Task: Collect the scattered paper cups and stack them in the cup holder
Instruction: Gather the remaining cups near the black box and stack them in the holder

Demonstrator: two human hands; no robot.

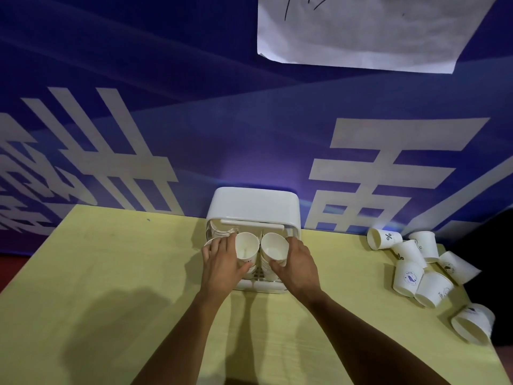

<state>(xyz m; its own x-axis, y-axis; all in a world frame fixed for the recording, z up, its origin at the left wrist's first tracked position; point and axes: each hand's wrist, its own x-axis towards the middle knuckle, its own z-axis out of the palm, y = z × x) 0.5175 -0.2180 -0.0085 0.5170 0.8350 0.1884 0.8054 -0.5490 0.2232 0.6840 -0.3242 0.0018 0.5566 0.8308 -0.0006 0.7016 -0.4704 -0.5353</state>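
A white plastic cup holder (pixel 254 205) with its lid raised stands at the back middle of the yellow table (pixel 111 287). Two stacks of white paper cups lie in it, mouths toward me. My left hand (pixel 222 262) grips the left cup stack (pixel 247 248) from its left side. On the right cup stack (pixel 273 248), my right hand (pixel 298 262) curls round from the right, thumb under the rim. Another cup rim (pixel 208 242) shows behind my left fingers. Several loose paper cups (pixel 408 277) lie scattered at the table's right edge.
A blue banner with large white characters hangs right behind the table, and a white paper sheet (pixel 361 31) is stuck to it at the top right. One loose cup (pixel 472 323) lies near the right front edge of the table.
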